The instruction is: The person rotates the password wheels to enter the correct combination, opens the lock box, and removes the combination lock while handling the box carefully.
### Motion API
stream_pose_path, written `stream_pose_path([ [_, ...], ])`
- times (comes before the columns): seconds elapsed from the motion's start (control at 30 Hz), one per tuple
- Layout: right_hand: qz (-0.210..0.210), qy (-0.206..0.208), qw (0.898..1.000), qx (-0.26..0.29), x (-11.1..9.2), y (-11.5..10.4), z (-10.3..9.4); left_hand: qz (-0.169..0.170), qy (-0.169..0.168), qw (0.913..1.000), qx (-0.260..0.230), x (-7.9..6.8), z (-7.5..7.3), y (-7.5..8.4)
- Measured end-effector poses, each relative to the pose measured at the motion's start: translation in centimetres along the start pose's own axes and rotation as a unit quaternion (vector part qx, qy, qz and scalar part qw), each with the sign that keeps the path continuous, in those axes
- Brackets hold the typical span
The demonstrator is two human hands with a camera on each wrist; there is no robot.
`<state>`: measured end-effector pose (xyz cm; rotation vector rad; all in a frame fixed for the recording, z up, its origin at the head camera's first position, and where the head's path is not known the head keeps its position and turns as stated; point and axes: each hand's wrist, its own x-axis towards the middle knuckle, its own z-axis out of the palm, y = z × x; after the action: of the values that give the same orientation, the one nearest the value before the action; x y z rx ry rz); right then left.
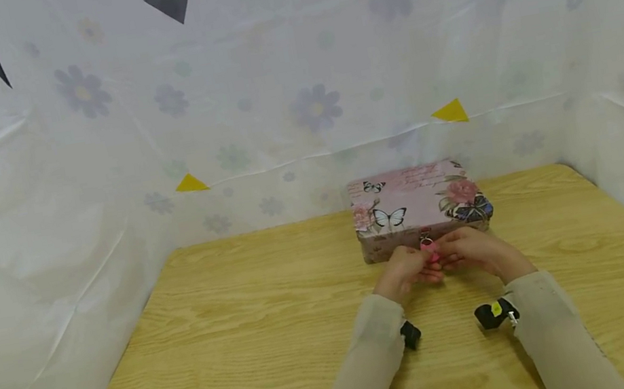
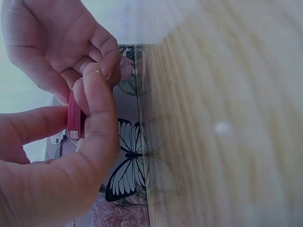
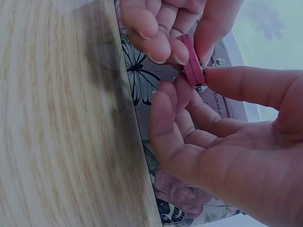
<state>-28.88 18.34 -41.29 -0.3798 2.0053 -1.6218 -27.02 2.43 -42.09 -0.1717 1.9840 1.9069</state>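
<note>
A pink padlock (image 1: 431,250) with a metal ring-like shackle hangs at the front clasp (image 1: 425,234) of a pink box (image 1: 411,195) printed with butterflies and flowers. My left hand (image 1: 410,267) pinches the padlock between thumb and fingers; its narrow red edge shows in the left wrist view. From the other side my right hand (image 1: 475,250) holds the padlock's end with thumb and forefinger, its other fingers loosely curled. A small shiny metal part (image 3: 201,88) sits at that end, mostly covered by the fingertips. The box lid is down.
The box stands near the back of a wood-grain table (image 1: 236,331). Behind and at both sides hangs a pale flowered sheet (image 1: 246,95), with black and yellow triangles on it. Black straps (image 1: 492,314) with small devices are on both wrists.
</note>
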Motion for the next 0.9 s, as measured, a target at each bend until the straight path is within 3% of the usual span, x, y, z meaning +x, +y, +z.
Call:
stream_pose_path([
  [0.3,-0.014,0.006,1.000,0.002,0.08,0.21,0.14,-0.004,0.000,1.0000,0.001,-0.03,0.03,-0.13],
  [0.9,-0.001,-0.001,1.000,0.006,0.07,0.41,-0.27,-0.002,0.007,1.0000,0.005,0.12,0.17,-0.17],
])
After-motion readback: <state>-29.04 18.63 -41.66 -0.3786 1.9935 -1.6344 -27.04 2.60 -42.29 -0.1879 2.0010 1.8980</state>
